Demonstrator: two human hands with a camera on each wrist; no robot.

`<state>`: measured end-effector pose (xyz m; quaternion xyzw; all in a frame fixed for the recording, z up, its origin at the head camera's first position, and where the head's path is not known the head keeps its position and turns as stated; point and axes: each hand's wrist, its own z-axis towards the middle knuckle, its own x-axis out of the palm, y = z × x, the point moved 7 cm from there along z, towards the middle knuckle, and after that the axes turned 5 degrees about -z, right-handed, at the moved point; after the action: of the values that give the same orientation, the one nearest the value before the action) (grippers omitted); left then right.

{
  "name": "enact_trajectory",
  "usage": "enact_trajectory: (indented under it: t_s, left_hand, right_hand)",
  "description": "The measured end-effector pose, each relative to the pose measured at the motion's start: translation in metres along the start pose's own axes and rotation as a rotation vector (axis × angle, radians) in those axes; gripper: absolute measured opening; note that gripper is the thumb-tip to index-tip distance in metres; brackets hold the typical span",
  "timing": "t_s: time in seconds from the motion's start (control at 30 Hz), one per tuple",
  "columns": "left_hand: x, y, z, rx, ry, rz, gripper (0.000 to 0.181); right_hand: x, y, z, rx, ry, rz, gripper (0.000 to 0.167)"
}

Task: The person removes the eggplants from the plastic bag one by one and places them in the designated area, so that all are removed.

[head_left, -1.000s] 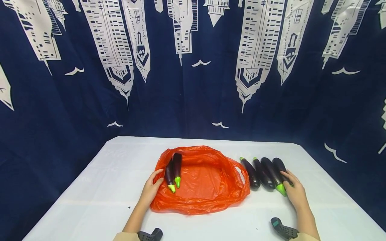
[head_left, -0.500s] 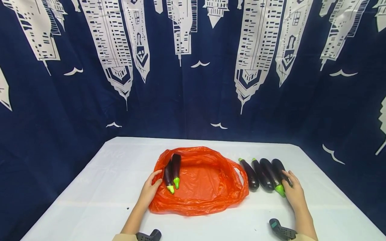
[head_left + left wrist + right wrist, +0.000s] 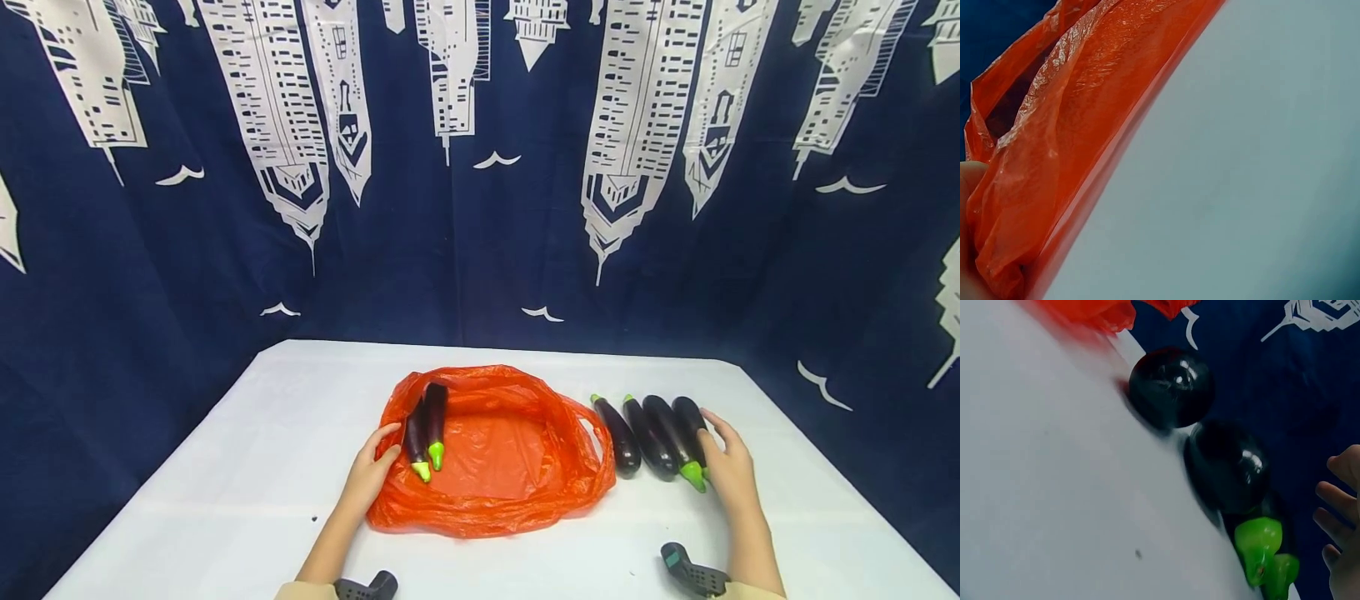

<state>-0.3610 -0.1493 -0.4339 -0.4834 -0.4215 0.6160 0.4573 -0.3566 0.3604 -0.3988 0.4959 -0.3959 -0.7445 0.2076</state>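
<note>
Two eggplants (image 3: 435,414) inside orange-red bag (image 3: 493,454)

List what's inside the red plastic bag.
Two green-capped eggplants inside the red plastic bag, at its left side. Anything under them or behind its folds is covered.

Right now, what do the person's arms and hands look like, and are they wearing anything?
The left hand and right hand have no gloves on. At the bottom edge, the left sleeve and right sleeve are light tan. Next to them, the left gadget and right gadget are dark and curved, with tiny dots; the right one has a little green patch. I see no cables.
</note>
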Motion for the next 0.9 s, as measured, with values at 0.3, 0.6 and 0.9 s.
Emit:
enact_trajectory:
  t_s: [0.3,0.6,0.9]
  left_hand:
    - [-0.001,0.003,0.001,-0.014,0.001,-0.013,0.038]
    - [0.0,0.003,0.001,-0.022,0.002,-0.014,0.039]
    - [0.001,0.0,-0.001,-0.015,0.013,-0.019,0.039]
  right_hand:
    - [0.017,-0.032,0.043,-0.191,-0.096,-0.047,0.047]
    - [0.024,-0.022,0.055,-0.237,-0.105,-0.092,0.041]
    - [0.037,0.008,0.052,-0.384,-0.026,-0.038,0.04]
